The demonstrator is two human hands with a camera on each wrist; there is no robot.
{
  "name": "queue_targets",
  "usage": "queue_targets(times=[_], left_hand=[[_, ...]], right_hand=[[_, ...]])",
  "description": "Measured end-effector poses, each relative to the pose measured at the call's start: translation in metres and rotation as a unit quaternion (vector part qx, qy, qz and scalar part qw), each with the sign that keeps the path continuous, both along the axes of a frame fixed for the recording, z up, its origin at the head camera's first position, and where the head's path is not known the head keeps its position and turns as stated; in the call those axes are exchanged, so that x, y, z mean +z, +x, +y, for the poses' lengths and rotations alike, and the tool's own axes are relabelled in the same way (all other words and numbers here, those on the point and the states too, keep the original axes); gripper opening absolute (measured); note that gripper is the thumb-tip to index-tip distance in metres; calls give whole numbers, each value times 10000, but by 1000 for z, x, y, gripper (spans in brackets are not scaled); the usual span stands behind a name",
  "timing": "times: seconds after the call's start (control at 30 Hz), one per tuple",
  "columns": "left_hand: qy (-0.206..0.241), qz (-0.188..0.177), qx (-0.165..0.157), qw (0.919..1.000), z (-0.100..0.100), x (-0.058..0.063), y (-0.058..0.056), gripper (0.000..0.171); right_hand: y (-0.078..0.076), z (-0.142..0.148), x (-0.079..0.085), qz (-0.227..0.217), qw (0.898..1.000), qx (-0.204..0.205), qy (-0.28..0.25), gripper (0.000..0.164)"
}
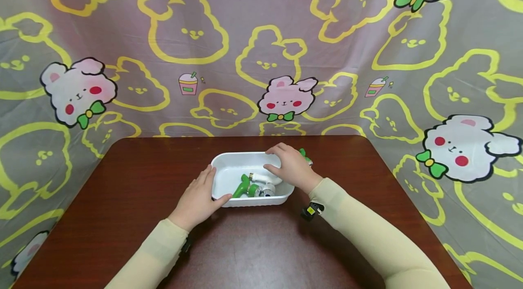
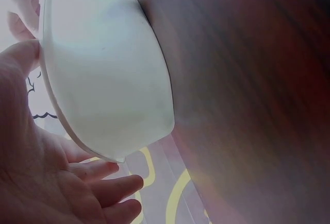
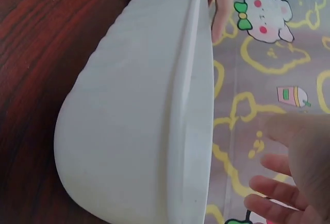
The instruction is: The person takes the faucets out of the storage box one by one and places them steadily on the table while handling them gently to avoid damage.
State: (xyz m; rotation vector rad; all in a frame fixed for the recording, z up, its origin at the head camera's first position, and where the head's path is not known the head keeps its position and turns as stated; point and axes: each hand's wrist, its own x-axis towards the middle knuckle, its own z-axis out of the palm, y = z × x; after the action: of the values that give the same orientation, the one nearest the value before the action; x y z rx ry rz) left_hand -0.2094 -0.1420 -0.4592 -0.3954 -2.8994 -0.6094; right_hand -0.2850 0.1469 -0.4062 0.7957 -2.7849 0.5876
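"Where does the white tray [image 1: 261,201] sit?"

"On the brown table [image 1: 135,189], between the two hands. Make it a clock, seen from the head camera, twelve at the far side."

"The left hand [image 1: 198,198]?"

"At nine o'clock, fingers extended and spread against the outer end, thumb touching the rim nearer seven. It touches the tray without a closed grip."

"And the right hand [image 1: 292,168]?"

"Over the edge at two to three o'clock, fingers apart and loosely bent, with nothing in them. Whether it touches the rim, I can't tell."

"What lies inside?"

"A green piece [image 1: 243,185] towards six, a white piece [image 1: 267,179] towards three, and a silvery piece [image 1: 267,190] towards four."

"Anything outside?"

"A green item [image 1: 303,152] at two o'clock, partly hidden behind the right hand."
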Motion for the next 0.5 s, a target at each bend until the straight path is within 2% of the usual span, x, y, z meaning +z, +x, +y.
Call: queue_targets(times=[0.27, 0.5], left_hand=[[7, -31, 19, 10000, 0, -1, 0, 97], [-6, 18, -1, 10000, 1, -1, -1, 97]], right_hand=[[7, -11, -4, -115, 9965, 478, 674, 51], [11, -19, -8, -30, 9912, 991, 878, 46]])
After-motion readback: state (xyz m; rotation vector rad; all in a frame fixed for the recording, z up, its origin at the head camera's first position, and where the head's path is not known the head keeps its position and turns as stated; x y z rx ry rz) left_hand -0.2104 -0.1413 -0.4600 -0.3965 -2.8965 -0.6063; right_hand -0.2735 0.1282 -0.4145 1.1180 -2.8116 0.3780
